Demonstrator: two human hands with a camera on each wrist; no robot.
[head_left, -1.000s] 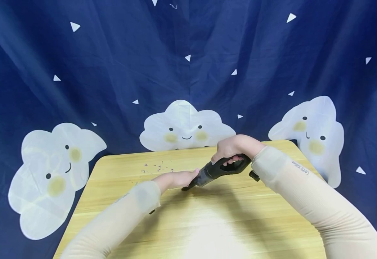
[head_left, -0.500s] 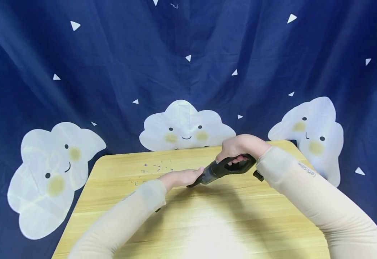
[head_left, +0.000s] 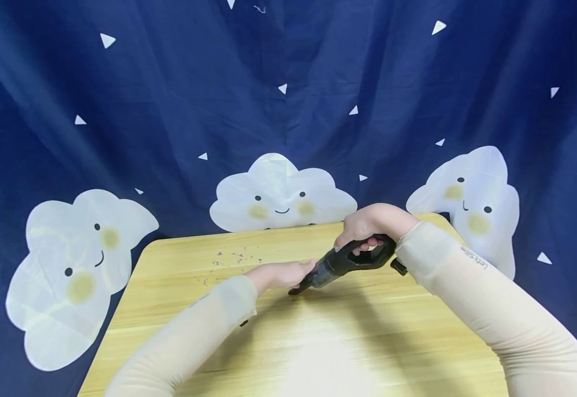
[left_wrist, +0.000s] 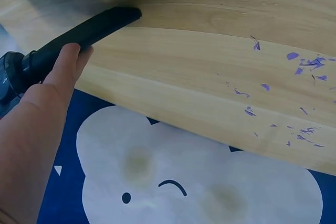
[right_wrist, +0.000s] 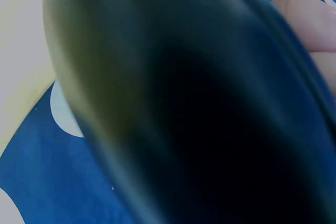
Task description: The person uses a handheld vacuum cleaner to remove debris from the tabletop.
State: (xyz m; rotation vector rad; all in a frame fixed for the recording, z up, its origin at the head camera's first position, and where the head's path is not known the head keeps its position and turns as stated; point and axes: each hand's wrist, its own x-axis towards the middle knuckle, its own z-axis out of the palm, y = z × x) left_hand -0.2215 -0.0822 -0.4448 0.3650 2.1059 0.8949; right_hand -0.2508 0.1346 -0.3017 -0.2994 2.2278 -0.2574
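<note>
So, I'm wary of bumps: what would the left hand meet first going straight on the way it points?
The left hand would first meet the black nozzle of the handheld vacuum, which it seems to hold; what lies beyond is hard to judge.

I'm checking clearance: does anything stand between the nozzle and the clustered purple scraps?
Nothing on the tabletop: the left wrist view shows it bare between nozzle and scraps. In the head view, the left hand overlaps that line.
</note>
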